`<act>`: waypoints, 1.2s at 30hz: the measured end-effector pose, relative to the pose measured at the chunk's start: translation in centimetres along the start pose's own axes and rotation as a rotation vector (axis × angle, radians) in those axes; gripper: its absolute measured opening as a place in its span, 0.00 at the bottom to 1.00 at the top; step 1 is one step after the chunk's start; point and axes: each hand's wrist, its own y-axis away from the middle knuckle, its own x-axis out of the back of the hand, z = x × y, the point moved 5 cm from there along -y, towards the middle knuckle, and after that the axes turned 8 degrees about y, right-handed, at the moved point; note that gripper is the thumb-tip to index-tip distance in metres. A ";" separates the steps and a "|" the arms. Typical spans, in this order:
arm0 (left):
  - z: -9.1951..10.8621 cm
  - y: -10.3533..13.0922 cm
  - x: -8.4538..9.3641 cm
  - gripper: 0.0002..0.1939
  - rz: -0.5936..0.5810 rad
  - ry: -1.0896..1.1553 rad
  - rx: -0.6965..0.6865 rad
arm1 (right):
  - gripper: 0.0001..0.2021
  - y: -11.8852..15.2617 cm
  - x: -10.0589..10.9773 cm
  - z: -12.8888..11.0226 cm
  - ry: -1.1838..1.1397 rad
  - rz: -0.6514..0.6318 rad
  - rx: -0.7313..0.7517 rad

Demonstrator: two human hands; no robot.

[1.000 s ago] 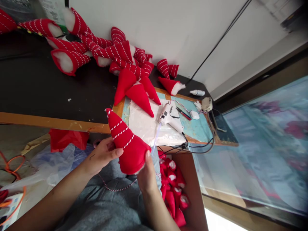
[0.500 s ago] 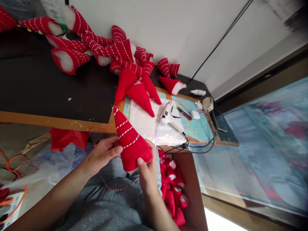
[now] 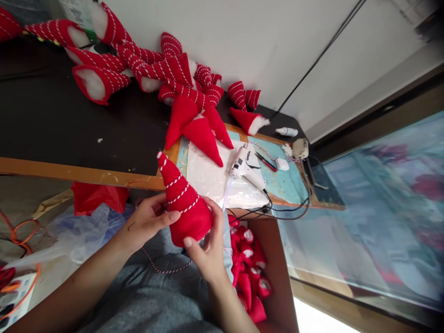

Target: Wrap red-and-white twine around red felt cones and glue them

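A red stuffed felt cone (image 3: 190, 217) is held above my lap, its tip pointing up and left. Red-and-white twisted cord winds round its upper part, and the lower part is plain. My left hand (image 3: 149, 222) grips the cone's left side, thumb across the front. Round its lower right side my right hand (image 3: 208, 240) is wrapped, thumb near the bottom edge. A loose length of twisted cord (image 3: 166, 271) hangs across my lap. A white glue gun (image 3: 247, 166) lies on a white sheet (image 3: 204, 178) to the right, beyond the cone.
Several cord-wrapped red cones (image 3: 169, 69) and plain ones (image 3: 204, 138) lie on the dark table (image 3: 69, 125). Scissors (image 3: 265, 162), a white bottle (image 3: 286, 132) and black cables (image 3: 287, 213) are at right. Below stands a box (image 3: 277, 273) of red pieces; plastic bags (image 3: 86, 231) lie at left.
The cone has turned slightly and shifted a little left, its tip now bent. My right hand has moved left with it, its thumb lower on the cone.
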 end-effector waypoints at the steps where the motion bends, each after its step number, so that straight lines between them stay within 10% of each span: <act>1: 0.0 0.0 0.0 0.25 -0.010 -0.004 -0.001 | 0.34 0.0 -0.1 0.0 -0.002 -0.007 -0.023; 10: -0.5 0.0 -0.9 0.25 -0.094 0.012 0.059 | 0.22 -1.0 -1.3 1.9 -0.515 0.021 -0.385; 19: -0.1 0.2 -0.8 0.25 0.016 0.049 0.034 | 0.39 -0.1 0.2 0.5 -0.009 0.036 0.009; 30: -1.2 -0.1 -0.3 0.29 0.031 0.052 0.063 | 0.29 -1.3 -2.1 2.1 -0.641 0.021 -0.463; 36: -0.6 0.1 -0.3 0.28 0.077 0.050 0.029 | 0.39 -0.5 -0.4 1.3 -0.299 0.173 -0.114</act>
